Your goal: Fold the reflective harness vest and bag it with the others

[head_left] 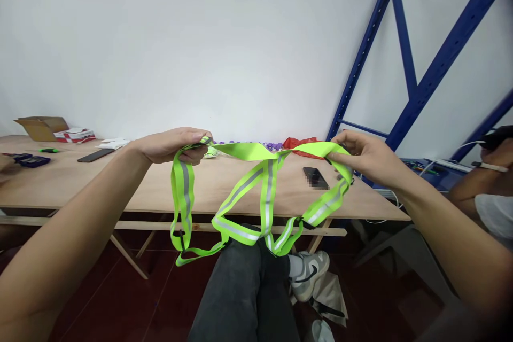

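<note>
Holds left hand (176, 143) left of the frame's centre and right hand (363, 156) right of it, both pinched thumb to fingers, with bare forearms (90, 206) slanting in from the lower corners.

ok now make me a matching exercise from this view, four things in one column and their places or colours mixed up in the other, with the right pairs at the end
1. reflective strap harness
2. cardboard box
3. sneaker
4. metal rack

A. blue, at the right
B. held up between left hand and right hand
C. brown, on the left part of the wooden table
D. grey and white, on a foot

Pairs: 1-B, 2-C, 3-D, 4-A
</note>
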Demonstrator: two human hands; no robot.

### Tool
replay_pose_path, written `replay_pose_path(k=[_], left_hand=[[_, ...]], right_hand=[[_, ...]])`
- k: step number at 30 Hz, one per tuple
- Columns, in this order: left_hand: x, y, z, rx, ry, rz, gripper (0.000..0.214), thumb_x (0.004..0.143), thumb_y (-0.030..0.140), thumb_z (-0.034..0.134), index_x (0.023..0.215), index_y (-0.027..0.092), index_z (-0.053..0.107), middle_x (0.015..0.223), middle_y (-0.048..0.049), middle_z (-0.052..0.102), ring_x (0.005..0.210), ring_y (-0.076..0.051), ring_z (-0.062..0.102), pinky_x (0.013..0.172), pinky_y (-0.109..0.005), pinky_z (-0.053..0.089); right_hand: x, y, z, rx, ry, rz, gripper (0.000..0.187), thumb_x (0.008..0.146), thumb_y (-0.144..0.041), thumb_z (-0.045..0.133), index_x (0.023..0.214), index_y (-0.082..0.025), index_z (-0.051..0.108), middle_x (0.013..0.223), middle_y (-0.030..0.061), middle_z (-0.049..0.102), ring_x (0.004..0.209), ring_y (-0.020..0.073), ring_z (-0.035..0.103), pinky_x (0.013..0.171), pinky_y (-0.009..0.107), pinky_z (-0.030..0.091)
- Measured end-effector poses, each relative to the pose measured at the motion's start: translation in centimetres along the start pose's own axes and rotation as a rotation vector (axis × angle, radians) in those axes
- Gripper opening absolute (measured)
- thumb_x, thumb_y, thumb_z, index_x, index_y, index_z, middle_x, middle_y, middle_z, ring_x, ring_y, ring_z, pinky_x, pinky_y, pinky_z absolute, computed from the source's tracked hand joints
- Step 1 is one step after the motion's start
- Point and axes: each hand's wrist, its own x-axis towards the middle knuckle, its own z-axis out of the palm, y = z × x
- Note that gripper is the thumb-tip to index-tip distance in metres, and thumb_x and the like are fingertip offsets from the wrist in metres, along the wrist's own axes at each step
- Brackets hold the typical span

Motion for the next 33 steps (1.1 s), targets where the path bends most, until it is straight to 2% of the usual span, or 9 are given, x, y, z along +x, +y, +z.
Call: replay_pose_path(k=[5, 9, 14, 18, 22, 25, 28, 31, 33], left_hand=[[0.0, 1.2, 0.6, 0.014, 0.173, 0.065, 0.041, 0.076, 0.047, 0.081, 0.068, 0.019, 0.052, 0.052, 0.0051, 0.033, 0.046, -0.008, 0.029, 0.046, -0.025, 0.027], [0.1, 1.4, 1.0, -0.016, 0.218, 0.109, 0.036, 0.075, 0.038, 0.083, 0.07, 0.018, 0.053, 0.053, 0.0066, 0.033, 0.046, -0.005, 0.029, 0.045, -0.022, 0.024], [0.4, 1.2, 1.1, -0.039, 0.275, 0.15, 0.034, 0.075, 0.034, 0.083, 0.072, 0.017, 0.055, 0.054, 0.0075, 0.033, 0.045, -0.004, 0.028, 0.046, -0.022, 0.024], [0.5, 1.0, 0.9, -0.06, 0.26, 0.141, 0.036, 0.076, 0.036, 0.082, 0.07, 0.017, 0.052, 0.053, 0.0074, 0.033, 0.044, -0.004, 0.027, 0.046, -0.022, 0.023], [0.5, 0.8, 0.7, -0.054, 0.257, 0.13, 0.036, 0.076, 0.036, 0.082, 0.069, 0.017, 0.052, 0.052, 0.0074, 0.033, 0.043, -0.004, 0.027, 0.045, -0.021, 0.022], [0.4, 0.7, 0.7, -0.054, 0.276, 0.132, 0.035, 0.076, 0.036, 0.082, 0.071, 0.017, 0.054, 0.052, 0.0078, 0.032, 0.043, -0.003, 0.027, 0.044, -0.021, 0.022], [0.4, 0.7, 0.6, -0.048, 0.307, 0.136, 0.034, 0.076, 0.036, 0.082, 0.071, 0.017, 0.054, 0.052, 0.0082, 0.031, 0.043, -0.003, 0.026, 0.044, -0.021, 0.022], [0.5, 0.4, 0.3, -0.04, 0.327, 0.129, 0.035, 0.076, 0.037, 0.081, 0.07, 0.018, 0.052, 0.052, 0.0083, 0.03, 0.044, -0.004, 0.025, 0.044, -0.021, 0.021], [0.6, 0.2, 0.0, -0.033, 0.323, 0.115, 0.036, 0.076, 0.038, 0.081, 0.07, 0.018, 0.051, 0.052, 0.0082, 0.029, 0.044, -0.004, 0.024, 0.045, -0.022, 0.021]], right_hand=[[-0.1, -1.1, 0.0, -0.408, 0.283, -0.148, 0.017, 0.079, -0.032, 0.066, 0.078, -0.028, 0.049, 0.067, 0.0029, 0.055, 0.062, 0.0228, 0.049, 0.061, 0.036, 0.032], [-0.1, -1.4, 0.0, -0.551, 0.279, -0.141, 0.018, 0.078, -0.023, 0.06, 0.081, -0.027, 0.042, 0.068, 0.0023, 0.056, 0.063, 0.0226, 0.049, 0.064, 0.036, 0.031], [0.0, -1.5, 0.0, -0.299, 0.18, -0.056, 0.013, 0.08, -0.025, 0.058, 0.088, -0.025, 0.048, 0.072, 0.0011, 0.063, 0.062, 0.0173, 0.05, 0.063, 0.034, 0.035], [0.2, -1.3, -0.2, -0.013, 0.062, 0.042, 0.024, 0.078, -0.037, 0.068, 0.092, -0.023, 0.053, 0.08, 0.006, 0.072, 0.07, 0.02, 0.06, 0.064, 0.034, 0.04], [0.5, -0.2, -0.6, 0.176, -0.051, 0.127, 0.041, 0.068, -0.052, 0.082, 0.088, -0.021, 0.064, 0.083, 0.0074, 0.073, 0.071, 0.0226, 0.065, 0.06, 0.033, 0.045], [0.6, 0.7, -0.9, 0.298, -0.172, 0.217, 0.038, 0.066, -0.053, 0.084, 0.084, -0.022, 0.07, 0.088, 0.0089, 0.075, 0.075, 0.0242, 0.069, 0.061, 0.035, 0.052], [0.3, 1.1, -1.0, 0.397, -0.31, 0.289, 0.036, 0.065, -0.053, 0.086, 0.077, -0.021, 0.073, 0.08, 0.0079, 0.075, 0.073, 0.0238, 0.071, 0.065, 0.035, 0.057], [-0.1, 1.0, -0.8, 0.418, -0.384, 0.258, 0.038, 0.064, -0.055, 0.086, 0.075, -0.021, 0.073, 0.064, 0.0028, 0.068, 0.056, 0.0176, 0.063, 0.054, 0.031, 0.051], [-0.3, 0.9, -0.7, 0.385, -0.406, 0.222, 0.039, 0.068, -0.058, 0.081, 0.08, -0.022, 0.072, 0.054, -0.0024, 0.057, 0.042, 0.0117, 0.049, 0.043, 0.027, 0.04]])
